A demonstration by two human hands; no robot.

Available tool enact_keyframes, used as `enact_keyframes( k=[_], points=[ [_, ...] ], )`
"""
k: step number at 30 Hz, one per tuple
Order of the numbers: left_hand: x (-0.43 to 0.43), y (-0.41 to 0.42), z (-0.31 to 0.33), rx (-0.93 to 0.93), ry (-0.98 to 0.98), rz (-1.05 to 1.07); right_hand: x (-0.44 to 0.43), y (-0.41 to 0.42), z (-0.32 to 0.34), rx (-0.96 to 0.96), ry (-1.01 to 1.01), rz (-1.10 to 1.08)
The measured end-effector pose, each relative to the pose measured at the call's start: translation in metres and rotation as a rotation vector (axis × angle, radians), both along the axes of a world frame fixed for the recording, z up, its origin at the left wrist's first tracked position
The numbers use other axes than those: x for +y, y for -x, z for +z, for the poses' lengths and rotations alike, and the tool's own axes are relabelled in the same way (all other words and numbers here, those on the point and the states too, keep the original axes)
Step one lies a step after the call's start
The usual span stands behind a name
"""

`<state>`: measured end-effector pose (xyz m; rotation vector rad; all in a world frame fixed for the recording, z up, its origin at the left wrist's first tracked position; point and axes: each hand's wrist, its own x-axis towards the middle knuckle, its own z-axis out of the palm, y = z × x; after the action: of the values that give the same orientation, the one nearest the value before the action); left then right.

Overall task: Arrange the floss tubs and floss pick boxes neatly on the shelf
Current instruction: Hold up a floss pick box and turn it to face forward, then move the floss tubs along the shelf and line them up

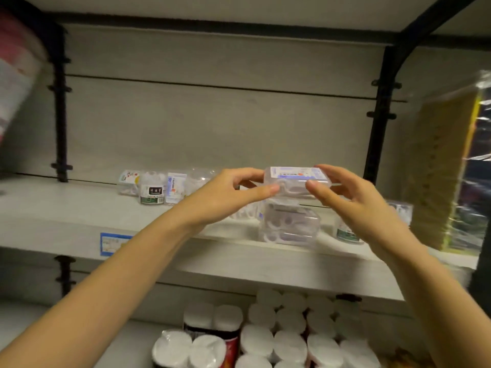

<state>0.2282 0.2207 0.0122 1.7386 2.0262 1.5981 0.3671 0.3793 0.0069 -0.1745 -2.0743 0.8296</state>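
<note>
Both hands hold a clear floss pick box [295, 179] with a white and blue label, lifted just above a stack of similar clear boxes [289, 224] near the shelf's front. My left hand [228, 195] pinches its left end, my right hand [353, 197] its right end. At the back left of the pale shelf [79, 216] stand a round floss tub [152, 191] with a dark label and several small clear boxes [176, 188]. Another tub [348, 233] with a green label is partly hidden behind my right wrist.
A yellow packet in clear wrap [446, 168] stands at the shelf's right end by a black upright [377, 123]. A blue price tag [114, 244] is on the shelf edge. Wrapped tissue rolls [287, 338] fill the level below. A pink-and-white pack [16, 75] sits at upper left.
</note>
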Motion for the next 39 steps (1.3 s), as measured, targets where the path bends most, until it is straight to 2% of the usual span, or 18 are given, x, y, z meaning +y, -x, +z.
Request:
enact_keyframes(
  k=[10,16,19,21,23,25,28,35,39],
  points=[
    [0.021,0.02,-0.017,0.058,0.15,0.085,0.016,0.008,-0.016,-0.13,0.036,-0.028],
    [0.02,0.025,-0.02,0.017,0.201,0.1,0.012,0.012,-0.021,-0.168,0.007,-0.061],
    [0.013,0.029,-0.021,0.035,0.175,0.154,0.003,0.006,-0.027,0.04,-0.177,-0.164],
    [0.0,0.03,-0.024,0.085,0.027,0.222,-0.01,0.001,-0.03,0.226,-0.308,-0.163],
    [-0.021,0.033,-0.032,0.159,-0.118,0.286,-0.027,-0.002,-0.036,0.279,-0.333,-0.066],
    [-0.046,0.039,-0.043,0.217,-0.179,0.338,-0.048,0.002,-0.043,0.227,-0.314,0.065],
    [-0.086,0.057,-0.057,0.295,-0.183,0.442,-0.075,0.023,-0.051,0.114,-0.36,0.143],
    [-0.172,0.135,-0.053,0.39,-0.123,0.553,-0.138,0.099,-0.052,-0.007,-0.345,0.134],
    [-0.208,0.187,-0.039,0.435,-0.037,0.522,-0.177,0.162,-0.026,-0.112,-0.386,0.067]
  ],
)
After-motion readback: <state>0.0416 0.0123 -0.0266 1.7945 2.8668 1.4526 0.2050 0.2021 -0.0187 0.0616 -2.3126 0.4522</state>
